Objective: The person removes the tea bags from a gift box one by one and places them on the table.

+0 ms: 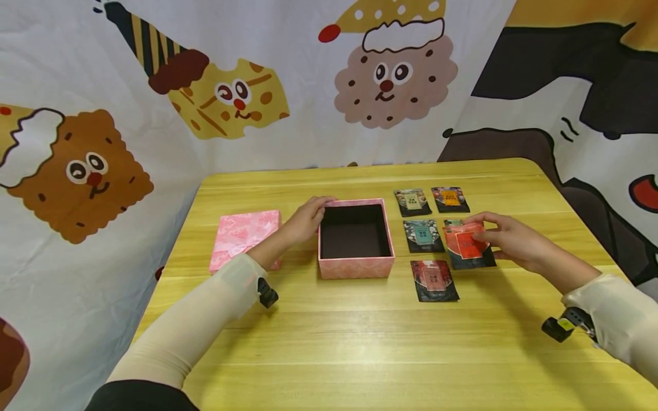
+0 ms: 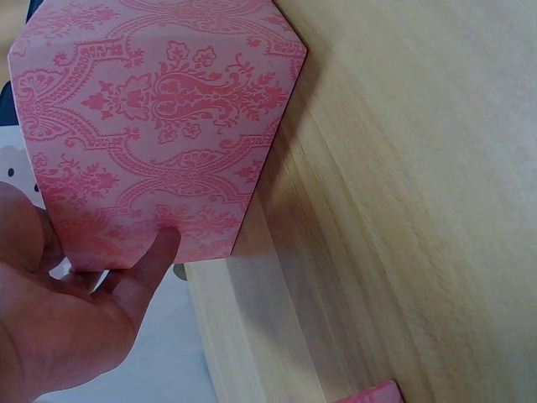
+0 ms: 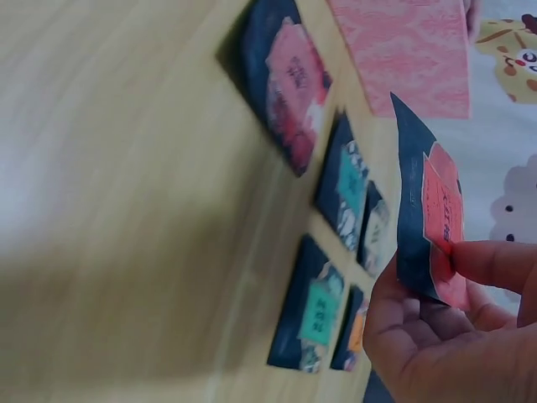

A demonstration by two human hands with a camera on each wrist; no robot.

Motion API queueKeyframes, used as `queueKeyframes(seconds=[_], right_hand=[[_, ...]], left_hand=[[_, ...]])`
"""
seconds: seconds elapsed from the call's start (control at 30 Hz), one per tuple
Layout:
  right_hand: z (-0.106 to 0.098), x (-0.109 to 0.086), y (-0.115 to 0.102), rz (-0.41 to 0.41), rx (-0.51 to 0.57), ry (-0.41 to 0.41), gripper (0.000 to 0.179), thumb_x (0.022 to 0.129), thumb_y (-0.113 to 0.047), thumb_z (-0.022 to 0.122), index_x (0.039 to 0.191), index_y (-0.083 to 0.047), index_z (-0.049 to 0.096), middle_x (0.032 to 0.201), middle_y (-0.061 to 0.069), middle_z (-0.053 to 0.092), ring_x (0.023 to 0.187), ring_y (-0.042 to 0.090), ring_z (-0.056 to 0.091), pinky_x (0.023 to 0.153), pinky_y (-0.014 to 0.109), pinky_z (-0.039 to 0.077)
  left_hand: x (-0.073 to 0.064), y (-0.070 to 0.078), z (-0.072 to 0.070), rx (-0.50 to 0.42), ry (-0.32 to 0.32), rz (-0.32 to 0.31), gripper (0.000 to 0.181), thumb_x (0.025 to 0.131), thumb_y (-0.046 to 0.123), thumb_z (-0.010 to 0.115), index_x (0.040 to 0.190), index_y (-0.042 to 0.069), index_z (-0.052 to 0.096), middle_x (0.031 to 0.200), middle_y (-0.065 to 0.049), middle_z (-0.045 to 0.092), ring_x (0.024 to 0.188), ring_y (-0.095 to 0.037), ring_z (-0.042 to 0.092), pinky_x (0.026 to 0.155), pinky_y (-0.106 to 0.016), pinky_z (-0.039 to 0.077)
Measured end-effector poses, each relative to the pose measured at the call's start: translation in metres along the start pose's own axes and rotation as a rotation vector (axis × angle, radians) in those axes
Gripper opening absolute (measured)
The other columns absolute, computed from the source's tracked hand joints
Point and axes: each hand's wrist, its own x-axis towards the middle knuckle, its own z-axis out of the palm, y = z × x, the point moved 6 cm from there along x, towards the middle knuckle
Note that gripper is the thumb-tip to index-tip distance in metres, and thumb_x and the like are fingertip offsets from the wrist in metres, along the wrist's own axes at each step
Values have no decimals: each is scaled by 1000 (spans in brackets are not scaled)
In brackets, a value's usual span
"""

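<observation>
My left hand [image 1: 307, 218] grips the back left corner of an open pink box [image 1: 356, 268]; in the left wrist view a digit lies against the patterned box wall [image 2: 180, 109]. The box's dark inside shows nothing in it. My right hand [image 1: 519, 242] pinches a red and black packet [image 1: 469, 245] by its edge, thumb on the front. In the right wrist view this packet [image 3: 428, 210] is tilted, raised off the table. Below it lies a green-labelled packet [image 3: 315, 315], mostly hidden in the head view.
Between the box and my right hand lie a teal-labelled packet [image 1: 424, 236], a pale-labelled packet [image 1: 412, 202], an orange-labelled packet [image 1: 450, 200] and a dark red packet [image 1: 434, 281]. A pink lid [image 1: 241, 231] with a bow rests left of the box on the wooden table [image 1: 329, 342].
</observation>
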Motion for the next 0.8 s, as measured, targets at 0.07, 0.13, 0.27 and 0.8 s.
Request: queueKeyframes(seconds=[0.07,0.13,0.27,0.8], right_hand=[[-1,-1,5,8,0,-3,47,112,-19,45,153,-1,34,145,27,47,109,11,58,88,42,51],[-2,-2,9,13,2,-8,47,111,-18,45,153,0,34,144,27,46,109,10,58,87,42,51],[-3,-5,19,25,25,-22,46,111,-17,46,152,1,35,137,21,52,106,10,59,87,42,53],[-7,-11,50,94,67,-60,45,109,-16,51,148,1,39,126,10,58,103,17,60,84,42,53]], left_hand=[[0,0,0,2,4,6,43,111,5,38,154,6,45,141,-22,52,110,-34,52,97,-46,42],[0,0,0,5,9,10,43,111,4,38,153,5,45,140,-22,52,110,-34,52,97,-46,42],[1,-1,1,15,13,22,42,110,3,39,152,4,46,140,-22,53,111,-34,51,100,-47,42],[1,-1,0,-9,7,1,43,111,4,39,154,5,45,141,-22,52,113,-34,50,102,-47,42]])
